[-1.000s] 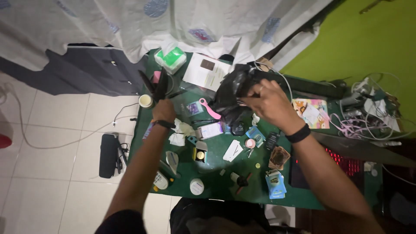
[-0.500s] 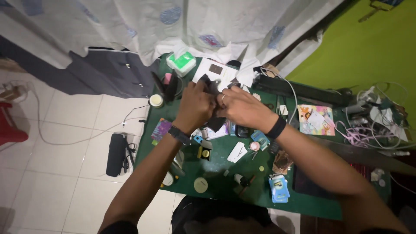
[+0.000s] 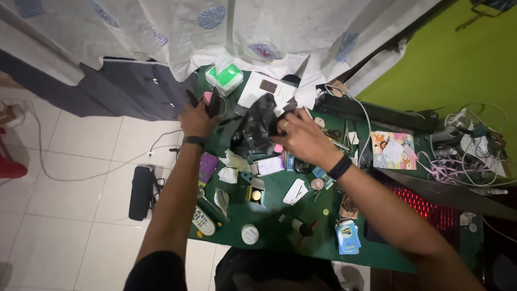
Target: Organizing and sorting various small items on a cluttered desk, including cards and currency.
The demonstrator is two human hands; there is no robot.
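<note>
My right hand [image 3: 301, 137] grips a crumpled black plastic bag [image 3: 254, 128] and holds it just above the far middle of a cluttered green table [image 3: 274, 215]. My left hand [image 3: 196, 119] is at the table's far left corner, its fingers closed around black tools [image 3: 214, 102] that stand upright beside a small pink item [image 3: 207, 97]. Both wrists carry a black band. Under the bag lie a crumpled white tissue [image 3: 230, 166] and a small white card box [image 3: 267, 165].
A green tissue box [image 3: 226, 78] and a white paper [image 3: 266, 86] lie at the far edge. A remote [image 3: 203, 221], a round white lid [image 3: 249, 234] and blue card packs [image 3: 347, 237] sit near me. Tangled cables [image 3: 463, 151] fill the right. A black pouch [image 3: 141, 191] lies on the tiled floor.
Half a second ago both hands met on the black bag. My left hand has since let go and moved left to the upright black tools, while the right hand keeps the bag.
</note>
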